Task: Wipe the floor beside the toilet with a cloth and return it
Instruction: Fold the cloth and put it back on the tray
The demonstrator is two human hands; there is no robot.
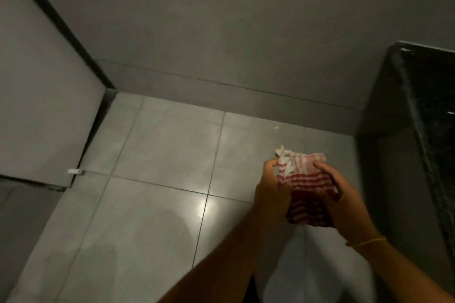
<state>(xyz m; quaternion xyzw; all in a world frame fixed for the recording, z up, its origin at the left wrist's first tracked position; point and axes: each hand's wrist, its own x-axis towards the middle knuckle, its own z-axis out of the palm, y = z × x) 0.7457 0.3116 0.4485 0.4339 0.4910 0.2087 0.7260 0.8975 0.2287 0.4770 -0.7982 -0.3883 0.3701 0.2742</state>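
Observation:
A red and white checked cloth [305, 179] is bunched between both my hands, held in the air above the floor at the lower right. My left hand [270, 194] grips its left side and my right hand [344, 199] grips its right side, a yellow band on that wrist. Below my hands a pale rounded white shape [317, 268] shows, likely the toilet, mostly hidden by my arms. The grey tiled floor [160, 192] spreads to the left, with a bright light reflection near the middle.
A dark marbled counter or ledge [418, 130] stands along the right side. A grey door or partition panel [44, 106] with a small white stopper [75, 171] stands at the left. Grey tiled wall [221, 32] runs behind.

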